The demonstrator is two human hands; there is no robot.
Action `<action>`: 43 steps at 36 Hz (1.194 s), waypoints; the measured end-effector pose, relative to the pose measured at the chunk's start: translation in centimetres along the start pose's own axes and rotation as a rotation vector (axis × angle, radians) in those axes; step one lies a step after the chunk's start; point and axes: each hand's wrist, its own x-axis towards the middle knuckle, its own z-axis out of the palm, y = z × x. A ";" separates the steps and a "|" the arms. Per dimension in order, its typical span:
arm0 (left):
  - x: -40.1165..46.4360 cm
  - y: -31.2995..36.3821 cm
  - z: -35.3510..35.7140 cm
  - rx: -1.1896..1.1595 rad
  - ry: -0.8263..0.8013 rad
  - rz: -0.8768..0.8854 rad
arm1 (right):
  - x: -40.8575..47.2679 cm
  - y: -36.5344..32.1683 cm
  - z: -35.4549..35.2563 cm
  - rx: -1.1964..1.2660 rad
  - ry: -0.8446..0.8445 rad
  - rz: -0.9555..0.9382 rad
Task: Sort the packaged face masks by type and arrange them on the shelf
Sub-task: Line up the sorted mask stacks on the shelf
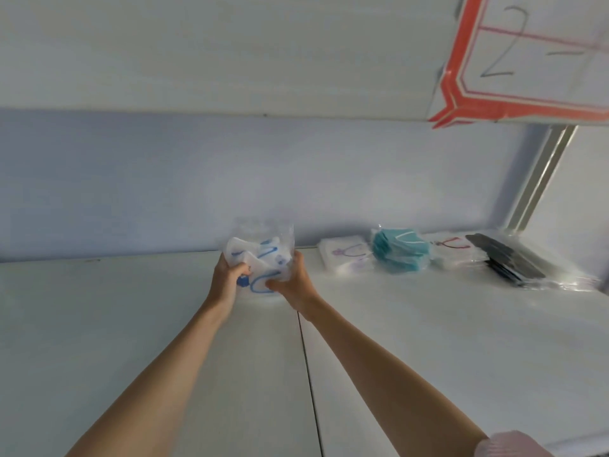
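So the shelf [428, 341] is a big white board with a seam down the middle and another board overhead carrying a red-bordered label [534, 54] with a handwritten number on it. Along the back right there's a row already laid out: a black pack [507, 260] at the far end, a white pack with red loops [453, 252], a teal pack [400, 253], then a white pack with purple loops [346, 257]. Just left of that row, the blue-loop pack [260, 258] is in both hands, low over the shelf near the back wall. Left hand [227, 278] is curled round its left edge, right hand [291, 280] pinches the lower right corner, so both are clamped on it. Looks super light and floppy, with crinkly clear plastic that's probably a bit slippery and the masks bunching inside. I'd hold it by the two side edges and keep it flat so the stack doesn't slump.
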 end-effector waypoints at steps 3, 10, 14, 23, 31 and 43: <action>-0.3 -0.2 0.3 -0.009 -0.019 -0.032 | 0.1 0.4 -0.1 -0.015 -0.034 0.002; -0.2 -0.3 1.3 -0.025 -0.041 -0.036 | 0.3 0.8 -0.8 -0.047 -0.004 0.004; -0.2 -0.6 1.6 0.007 -0.040 -0.065 | 0.5 0.8 -1.2 -0.094 -0.019 0.016; 2.9 -0.3 2.5 0.220 -0.021 -0.076 | 2.7 -0.9 -2.3 -0.083 0.012 0.047; 5.9 -0.4 4.4 0.309 -0.017 -0.276 | 4.7 -1.8 -3.5 -0.255 0.126 0.231; 10.3 -5.6 5.9 0.473 -0.009 -0.427 | 5.7 -1.3 -4.1 -0.533 0.181 0.269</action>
